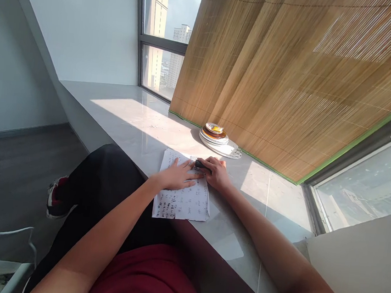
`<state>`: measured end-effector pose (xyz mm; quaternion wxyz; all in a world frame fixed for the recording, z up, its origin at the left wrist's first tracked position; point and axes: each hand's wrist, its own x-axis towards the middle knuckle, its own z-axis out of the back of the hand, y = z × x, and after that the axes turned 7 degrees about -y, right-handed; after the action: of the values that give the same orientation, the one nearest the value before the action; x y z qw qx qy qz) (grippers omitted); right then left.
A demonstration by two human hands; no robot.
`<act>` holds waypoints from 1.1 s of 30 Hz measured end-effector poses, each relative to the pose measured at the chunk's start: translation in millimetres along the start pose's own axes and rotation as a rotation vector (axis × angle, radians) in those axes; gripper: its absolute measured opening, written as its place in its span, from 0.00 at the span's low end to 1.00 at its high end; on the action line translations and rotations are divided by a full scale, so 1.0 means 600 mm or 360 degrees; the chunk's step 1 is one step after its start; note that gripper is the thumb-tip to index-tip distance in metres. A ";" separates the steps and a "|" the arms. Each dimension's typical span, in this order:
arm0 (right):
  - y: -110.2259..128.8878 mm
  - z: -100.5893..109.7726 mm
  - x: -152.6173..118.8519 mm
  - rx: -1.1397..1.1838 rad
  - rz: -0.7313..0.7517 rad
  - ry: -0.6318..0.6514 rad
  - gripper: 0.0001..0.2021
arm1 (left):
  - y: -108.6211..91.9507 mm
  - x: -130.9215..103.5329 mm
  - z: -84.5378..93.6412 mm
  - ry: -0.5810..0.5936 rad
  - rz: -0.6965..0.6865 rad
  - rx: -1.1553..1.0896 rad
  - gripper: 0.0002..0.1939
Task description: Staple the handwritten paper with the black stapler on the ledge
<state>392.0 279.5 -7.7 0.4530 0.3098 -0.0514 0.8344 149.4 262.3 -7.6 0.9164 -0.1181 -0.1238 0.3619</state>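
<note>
A white sheet of paper [190, 203] with rows of dark handwriting lies at the sill's front edge, its lower part reaching past that edge. My left hand [178, 176] rests flat on the upper part of the sheet, fingers spread and pointing right. Wrapped round a small black object [202, 165], my right hand [218, 172] is at the sheet's upper right corner. The black object's tip is close to my left fingertips; what exactly it is cannot be made out.
Beyond my hands, a stack of plates [213, 136] stands on the grey sill [122, 116] against a bamboo blind [257, 78]. A window [162, 65] is at the back left. Below left are my leg and a white frame with a cable.
</note>
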 end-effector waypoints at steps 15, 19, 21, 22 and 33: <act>0.003 0.006 0.008 -0.0107 0.0047 0.0118 0.27 | -0.004 -0.001 0.005 0.0008 0.0009 -0.0034 0.27; 0.010 0.009 0.008 -0.0243 0.0077 0.0158 0.28 | -0.003 -0.001 0.003 -0.0015 0.0007 -0.0068 0.27; 0.017 0.011 0.008 -0.0318 0.0101 0.0176 0.28 | -0.004 -0.001 0.004 -0.0004 0.0011 -0.0066 0.27; 0.021 0.012 0.008 -0.0349 0.0111 0.0188 0.29 | -0.004 -0.001 0.004 0.0007 0.0013 -0.0057 0.28; -0.008 -0.008 -0.008 0.0007 -0.0177 -0.0250 0.21 | 0.004 -0.001 0.005 0.0035 -0.0011 0.0052 0.29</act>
<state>395.4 280.3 -15.1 0.4924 0.3777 -0.0678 0.7812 146.2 264.0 -5.4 0.9208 -0.1065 -0.1083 0.3593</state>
